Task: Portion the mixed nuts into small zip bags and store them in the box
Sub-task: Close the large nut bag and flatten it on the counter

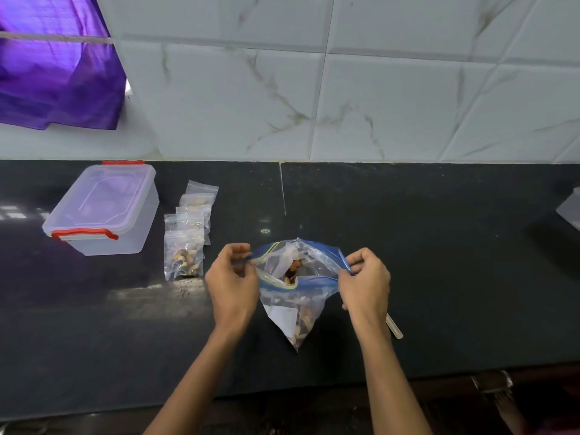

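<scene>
A large clear zip bag with a blue zip strip holds mixed nuts and is held above the dark counter. My left hand pinches the left end of its mouth; my right hand pinches the right end, and a clear stick-like handle pokes out below that hand. The mouth gapes, with nuts visible inside. Several small zip bags with nuts lie in an overlapping row left of the big bag. A clear plastic box with red latches and its lid on stands at the far left.
A marble-tiled wall backs the counter. Purple cloth hangs at the upper left. A pale container's edge shows at the far right. The counter's front edge runs near my forearms, with a foot visible on the floor at the lower right.
</scene>
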`<state>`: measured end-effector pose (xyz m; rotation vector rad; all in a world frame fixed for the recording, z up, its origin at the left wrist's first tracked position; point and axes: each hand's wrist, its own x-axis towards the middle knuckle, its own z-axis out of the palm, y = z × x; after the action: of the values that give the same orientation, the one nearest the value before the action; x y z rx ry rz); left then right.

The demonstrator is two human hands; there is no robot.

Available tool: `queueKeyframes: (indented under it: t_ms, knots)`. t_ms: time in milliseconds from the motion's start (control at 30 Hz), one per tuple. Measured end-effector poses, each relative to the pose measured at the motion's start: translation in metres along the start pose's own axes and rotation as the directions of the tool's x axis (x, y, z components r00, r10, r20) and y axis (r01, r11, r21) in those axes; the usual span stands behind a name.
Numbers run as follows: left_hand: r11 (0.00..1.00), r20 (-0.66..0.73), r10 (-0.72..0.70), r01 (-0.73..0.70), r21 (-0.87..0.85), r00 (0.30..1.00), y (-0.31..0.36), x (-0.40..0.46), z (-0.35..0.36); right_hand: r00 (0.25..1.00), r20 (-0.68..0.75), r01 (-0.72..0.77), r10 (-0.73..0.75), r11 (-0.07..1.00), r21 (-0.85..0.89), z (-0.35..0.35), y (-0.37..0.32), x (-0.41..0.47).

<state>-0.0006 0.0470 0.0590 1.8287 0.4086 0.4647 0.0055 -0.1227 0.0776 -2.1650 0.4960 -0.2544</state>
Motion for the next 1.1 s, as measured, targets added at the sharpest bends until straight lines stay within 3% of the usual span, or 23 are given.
queueKeyframes:
  t_ms: [67,133,233,267,333,400,433,533,700,833,900,967,1033,1100]
  knots:
    - [0.999,0.009,-0.001,0.001,-0.041,1.000,0.005,-0.003,0.004,0.985,0.131,-0.130,0.112,0.982,0.137,-0.002,-0.003,0.001]
    - [0.975,0.068,-0.143,0.153,-0.164,0.987,0.012,-0.009,0.006,0.906,0.346,-0.370,0.245,0.855,0.363,-0.005,-0.007,0.001]
    - [0.879,0.097,-0.404,0.415,-0.236,0.910,0.015,-0.014,0.002,0.779,0.524,-0.595,0.343,0.668,0.447,-0.012,-0.004,0.000]
    - [0.833,0.142,-0.485,0.505,-0.225,0.863,0.015,-0.015,-0.001,0.750,0.557,-0.627,0.356,0.650,0.429,-0.015,-0.002,-0.002]
    - [0.715,0.366,-0.589,0.676,-0.177,0.720,0.018,-0.018,-0.006,0.696,0.629,-0.647,0.345,0.681,0.342,-0.019,0.002,-0.007]
    - [0.635,0.591,-0.582,0.766,-0.100,0.559,0.020,-0.024,-0.009,0.652,0.696,-0.630,0.300,0.725,0.278,-0.021,0.005,-0.014]
    - [0.638,0.644,-0.554,0.766,-0.077,0.527,0.018,-0.026,-0.009,0.641,0.717,-0.615,0.274,0.743,0.265,-0.021,0.006,-0.016]
    - [0.700,0.627,-0.521,0.710,-0.074,0.579,0.010,-0.029,-0.007,0.657,0.729,-0.570,0.193,0.760,0.312,-0.019,0.009,-0.021]
    - [0.734,0.671,-0.435,0.668,-0.122,0.601,-0.001,-0.029,-0.013,0.700,0.695,-0.668,0.166,0.497,0.554,-0.010,0.013,-0.022]
    - [0.678,0.752,-0.330,0.698,-0.232,0.570,-0.007,-0.029,-0.012,0.716,0.699,-0.642,-0.007,0.389,0.661,-0.010,0.013,-0.031]
    - [0.609,0.759,-0.303,0.730,-0.311,0.576,-0.008,-0.031,-0.009,0.755,0.656,-0.582,-0.001,0.461,0.670,-0.008,0.012,-0.034]
    - [0.565,0.722,-0.311,0.731,-0.382,0.618,-0.007,-0.035,-0.006,0.831,0.543,-0.504,0.124,0.581,0.639,-0.002,0.012,-0.032]
    - [0.624,0.596,-0.385,0.674,-0.394,0.705,-0.001,-0.040,-0.001,0.906,0.341,-0.402,0.249,0.755,0.517,0.003,0.010,-0.033]
    - [0.716,0.423,-0.443,0.596,-0.363,0.790,0.007,-0.046,0.005,0.965,0.138,-0.260,0.224,0.889,0.378,0.005,0.003,-0.040]
